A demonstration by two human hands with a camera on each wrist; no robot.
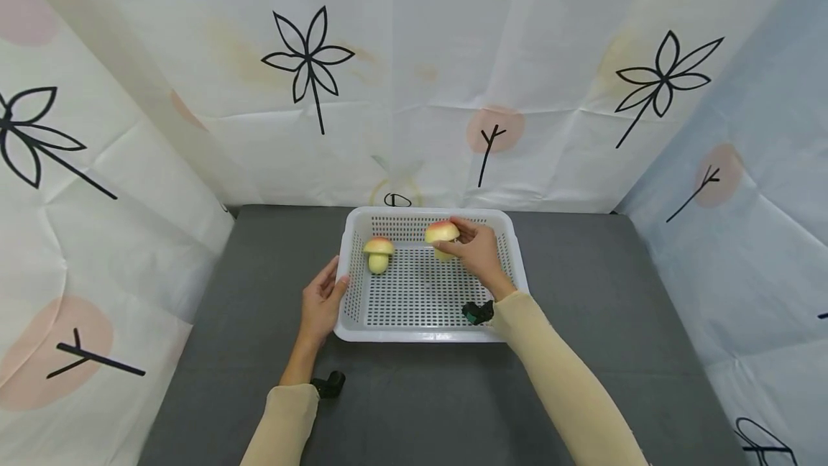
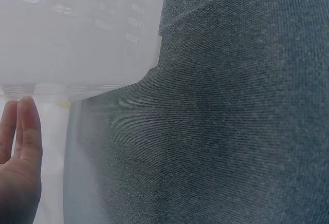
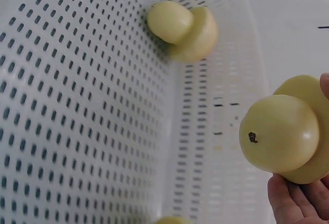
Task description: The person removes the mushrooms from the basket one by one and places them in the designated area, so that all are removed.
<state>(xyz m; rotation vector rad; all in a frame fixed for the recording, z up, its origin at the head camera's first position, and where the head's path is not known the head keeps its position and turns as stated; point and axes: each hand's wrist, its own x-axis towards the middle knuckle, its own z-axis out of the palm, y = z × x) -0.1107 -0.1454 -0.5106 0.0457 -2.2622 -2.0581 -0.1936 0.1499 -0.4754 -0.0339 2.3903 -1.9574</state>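
Note:
A toy mushroom (image 1: 442, 231) with a red-and-yellow cap is pinched by its cap between the thumb and fingers of my right hand (image 1: 480, 254), above the far part of the white plastic basket (image 1: 420, 335). In the right wrist view the held mushroom's pale yellow stem (image 3: 280, 134) faces the camera, a dark mark on its end. Another toy mushroom (image 1: 378, 254) lies inside the basket, towards the left. My left hand (image 1: 320, 308) rests against the basket's left side, fingers fairly straight in the left wrist view, thumb by the rim.
At the bottom edge of the right wrist view a small part of another yellow thing (image 3: 172, 220) shows in the basket. The basket stands on a dark grey cloth-covered table (image 1: 278, 250). Patterned white fabric (image 1: 414, 92) hangs behind and at both sides.

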